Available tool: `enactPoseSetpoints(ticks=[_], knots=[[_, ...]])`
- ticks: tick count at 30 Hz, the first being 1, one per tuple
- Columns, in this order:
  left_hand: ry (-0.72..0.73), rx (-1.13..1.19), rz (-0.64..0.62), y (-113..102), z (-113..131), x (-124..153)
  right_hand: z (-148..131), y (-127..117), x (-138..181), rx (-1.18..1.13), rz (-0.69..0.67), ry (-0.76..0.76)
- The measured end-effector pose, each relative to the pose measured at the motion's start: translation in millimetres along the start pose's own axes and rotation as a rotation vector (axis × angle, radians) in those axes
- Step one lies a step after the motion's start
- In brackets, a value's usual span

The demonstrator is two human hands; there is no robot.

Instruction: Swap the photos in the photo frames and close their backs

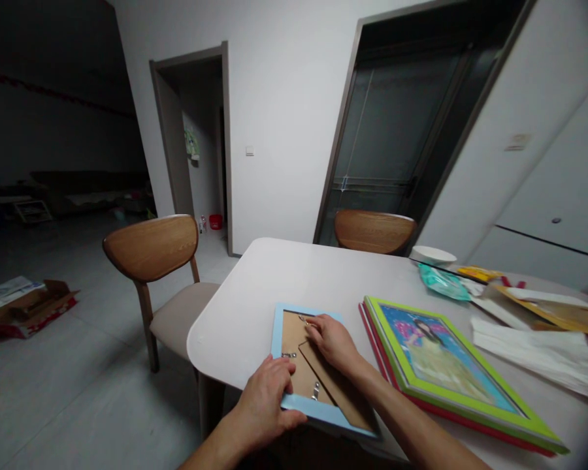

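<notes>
A light blue picture frame (pixel 277 333) lies face down on the white table (pixel 294 274), its brown backing board (pixel 294 333) and small metal clips showing. My left hand (pixel 267 398) rests on the frame's near left edge, fingers curled over the board by a clip. My right hand (pixel 333 339) lies on the backing board with its fingertips pinched at a clip near the far edge. To the right lies a green-framed picture (pixel 451 365) face up, stacked on a red frame (pixel 372 339).
Papers, envelopes and a teal packet (pixel 441 281) clutter the table's right side, with a white bowl (pixel 434 254) behind. Two wooden chairs (pixel 157 251) stand at the left and far sides. A cardboard box (pixel 29 307) lies on the floor at left.
</notes>
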State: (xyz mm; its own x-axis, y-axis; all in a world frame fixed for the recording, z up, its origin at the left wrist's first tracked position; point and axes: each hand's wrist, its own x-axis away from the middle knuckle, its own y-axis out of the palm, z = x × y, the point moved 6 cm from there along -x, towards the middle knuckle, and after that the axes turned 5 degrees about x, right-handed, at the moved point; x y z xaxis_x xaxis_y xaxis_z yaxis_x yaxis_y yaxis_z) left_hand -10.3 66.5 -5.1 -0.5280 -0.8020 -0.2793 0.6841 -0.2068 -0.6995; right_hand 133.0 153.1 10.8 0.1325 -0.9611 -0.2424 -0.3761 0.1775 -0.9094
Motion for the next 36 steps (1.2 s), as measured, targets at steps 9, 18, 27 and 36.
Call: enactPoseSetpoints(ticks=[9,18,27,36], knots=[[-0.019,0.008,-0.003,2,1,4,22,27,-32,0.053,0.013,0.296],[-0.052,-0.074,-0.059,3,8,9,25,20,-34,-0.077,0.095,0.355],[-0.060,-0.076,-0.141,10,25,-6,44,-30,30,-0.558,0.237,0.273],[-0.097,0.791,0.386,-31,67,-25,-28,19,86,-1.702,0.093,0.495]])
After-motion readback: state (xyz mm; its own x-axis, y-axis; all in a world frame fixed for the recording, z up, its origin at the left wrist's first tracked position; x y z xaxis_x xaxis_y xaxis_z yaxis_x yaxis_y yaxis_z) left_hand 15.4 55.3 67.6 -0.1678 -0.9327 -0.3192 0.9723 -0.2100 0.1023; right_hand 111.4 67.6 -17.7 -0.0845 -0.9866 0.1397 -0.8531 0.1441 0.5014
